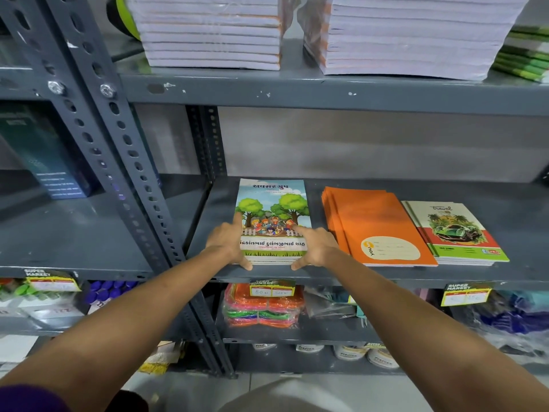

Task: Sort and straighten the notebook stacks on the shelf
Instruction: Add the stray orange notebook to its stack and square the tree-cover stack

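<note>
A low stack of notebooks with a trees-and-children cover (271,208) lies at the front left of the grey metal shelf (386,276). My left hand (227,243) presses its left front corner, thumb under the front edge. My right hand (313,249) holds the right front corner the same way, forefinger lying on the cover. To the right lies a fanned, slightly skewed stack of orange notebooks (374,224). Further right sits a small stack with a green car "Travel" cover (454,230).
Tall stacks of pale notebooks (410,37) fill the shelf above, with green ones (525,59) at far right. A perforated steel upright (118,150) stands left of the stack. Below are coloured packets (264,306), price tags (466,292) and jars. A dark box (44,153) sits in the left bay.
</note>
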